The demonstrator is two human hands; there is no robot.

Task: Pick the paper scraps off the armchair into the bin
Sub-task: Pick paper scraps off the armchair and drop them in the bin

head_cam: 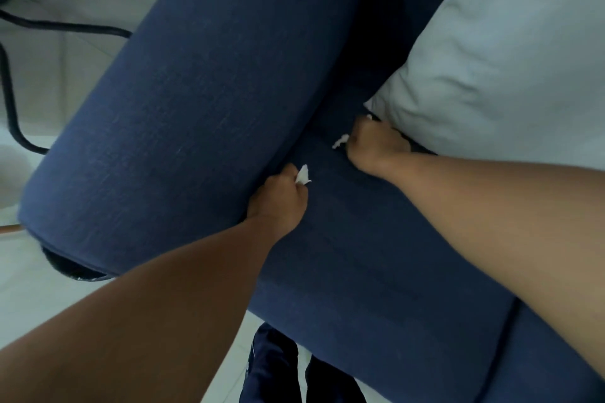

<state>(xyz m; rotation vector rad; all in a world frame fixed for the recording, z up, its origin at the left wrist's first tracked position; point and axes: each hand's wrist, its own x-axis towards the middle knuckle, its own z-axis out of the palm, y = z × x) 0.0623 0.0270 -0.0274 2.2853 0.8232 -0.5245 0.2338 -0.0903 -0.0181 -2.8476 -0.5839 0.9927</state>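
The left hand point(278, 203), closed, pinches a white scrap point(302, 175) sticking up beside the armrest point(183, 101). The right hand point(376, 147), also fisted, grips another scrap point(340, 141), pointing left, on the blue seat point(360, 255) beside a pale cushion point(507, 59). No writing shows.

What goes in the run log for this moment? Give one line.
left hand: shut on paper scrap | right hand: shut on second paper scrap | armchair seat: no other scraps visible | bin: out of view

hands: 2 | paper scraps point(302, 174): 2, perhaps more hidden | cushion point(510, 52): 1 | armchair point(203, 82): 1
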